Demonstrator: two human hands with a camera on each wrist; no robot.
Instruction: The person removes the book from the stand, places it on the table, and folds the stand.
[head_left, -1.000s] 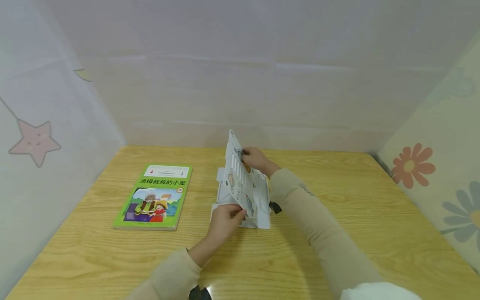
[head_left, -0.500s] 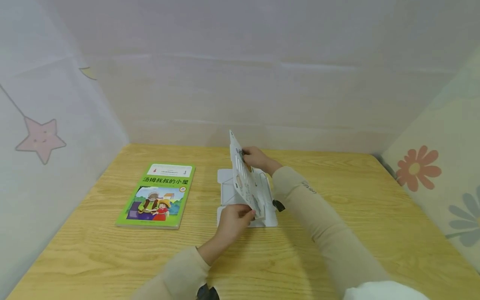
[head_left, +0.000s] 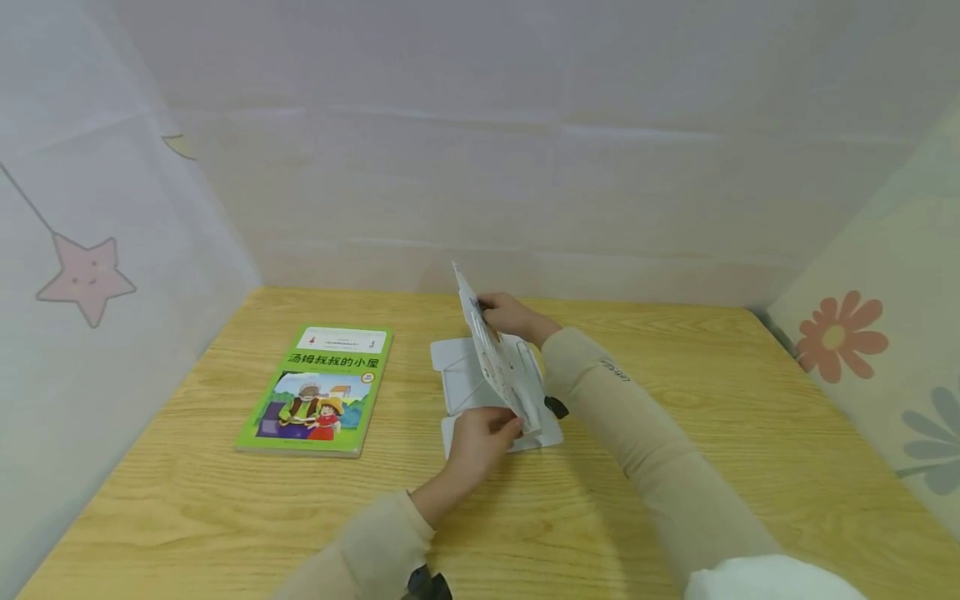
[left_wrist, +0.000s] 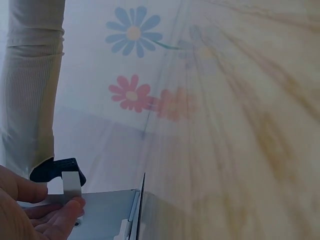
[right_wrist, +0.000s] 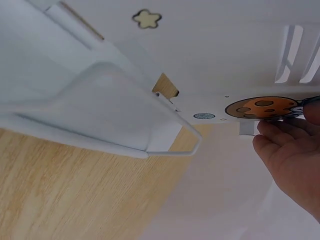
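A white metal book stand with cartoon planets printed on its panel [head_left: 495,367] is on the table. The panel stands tilted, almost edge-on to the head view, above the flat base [head_left: 459,379]. My left hand [head_left: 480,437] pinches the panel's near end between thumb and fingers. In the left wrist view, those fingers [left_wrist: 62,217] lie by a small white tab [left_wrist: 71,184]. My right hand [head_left: 513,318] holds the panel's far end, beside an orange planet print [right_wrist: 260,107] in the right wrist view. A bent wire support [right_wrist: 172,152] shows there too.
A green picture book [head_left: 318,392] lies flat to the left of the stand. The wooden table [head_left: 675,375] meets pale curtains [head_left: 450,167] printed with stars and flowers at the back and sides. Dark straps or devices [head_left: 427,583] show at the wrists.
The panel has turned nearly edge-on, so less of its printed face shows. My left hand has moved right with its near end, and the base has turned slightly. Both hands keep their hold.
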